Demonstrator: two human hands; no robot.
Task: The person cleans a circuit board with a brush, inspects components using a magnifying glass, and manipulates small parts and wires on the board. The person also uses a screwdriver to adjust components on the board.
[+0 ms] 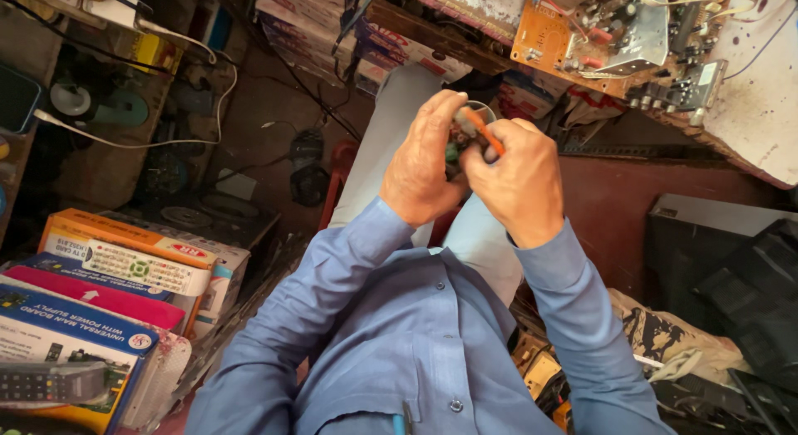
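- Left hand (422, 161) sits centre frame, just above the lap, fingers curled shut around a small part (455, 144); the part is mostly hidden, only greenish and pale bits show between the two hands.
- Right hand (519, 181) is right beside it, touching the left; its fingers pinch an orange tool (482, 129), thin and rod-like, which slants up-left from the hand toward the small part.
- The tool tip meets the small part at the top of the gap between the hands; the exact contact is too small to tell.
- Both arms are in blue shirt sleeves (332, 269); pale grey trouser legs (382, 144) run under the hands toward the upper centre.
- Circuit board (582, 36), orange-brown with metal parts and wires, lies on a stained white surface (756, 94) in the upper right, well apart from the hands.
- Stack of printed cardboard boxes (108, 294) at lower left; a dark remote control (50, 381) lies on the bottom box.
- White cable (158, 140) trails across the upper left, over a cluttered shelf.
- Dark casing (715, 252) at right edge, below the stained surface.
- Red-brown floor (615, 194) shows between the legs and the casing.
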